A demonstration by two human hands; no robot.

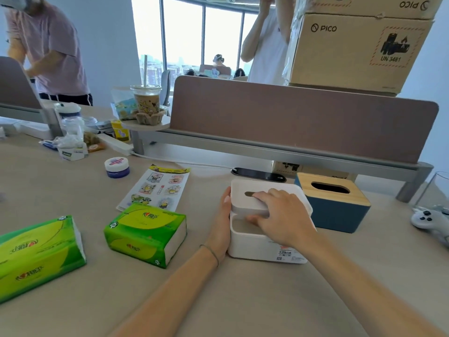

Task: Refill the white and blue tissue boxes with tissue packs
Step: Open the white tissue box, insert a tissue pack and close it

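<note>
The white tissue box (pixel 257 246) stands on the desk in front of me. Its white lid (pixel 245 199) is raised at the near edge, and my right hand (pixel 279 215) grips it with the thumb underneath. My left hand (pixel 222 224) lies flat against the box's left side. The blue tissue box (pixel 340 215) with a slotted wooden lid (pixel 328 190) sits just right of and behind the white one. Two green tissue packs lie to the left: one (pixel 145 234) close to my left arm, the other (pixel 38 254) at the frame's left edge.
A sticker sheet (pixel 155 188) and a small jar (pixel 117 167) lie behind the packs. A brown desk divider (pixel 303 125) runs across the back, with cardboard boxes (pixel 357 47) on top. A drink cup (pixel 145 103), clutter, a game controller (pixel 430 222) and two standing people surround the desk.
</note>
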